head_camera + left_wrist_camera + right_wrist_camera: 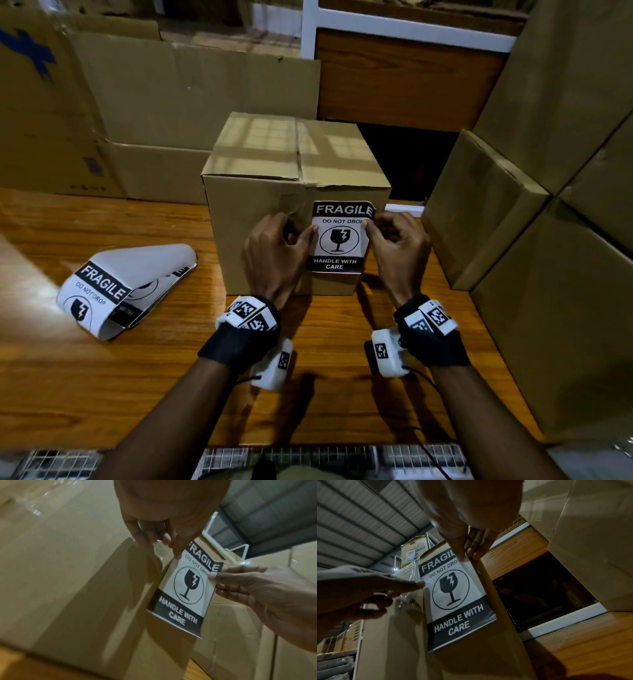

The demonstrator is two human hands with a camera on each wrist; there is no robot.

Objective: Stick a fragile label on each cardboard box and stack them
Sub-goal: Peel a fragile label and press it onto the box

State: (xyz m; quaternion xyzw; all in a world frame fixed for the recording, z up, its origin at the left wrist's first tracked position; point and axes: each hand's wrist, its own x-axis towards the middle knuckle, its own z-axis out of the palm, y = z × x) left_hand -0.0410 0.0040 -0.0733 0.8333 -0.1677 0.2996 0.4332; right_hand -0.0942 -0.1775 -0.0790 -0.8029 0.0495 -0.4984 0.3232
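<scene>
Brown cardboard box [294,192], taped shut, stands on wooden counter [102,394]. Black-and-white fragile label [339,236], broken-glass symbol, lies against its near face, top right corner curled off. Left hand [274,253] grip pinches label's left edge; right hand [397,250] grip pinches right edge. One curled label sheet [120,287] at left. Several stacked boxes [534,205] at right.

Both forearms are bare. Each wrist wears a black band [239,339] carrying white blocks printed with black square markers [438,317]. A thin black cable [423,377] trails from the right one
</scene>
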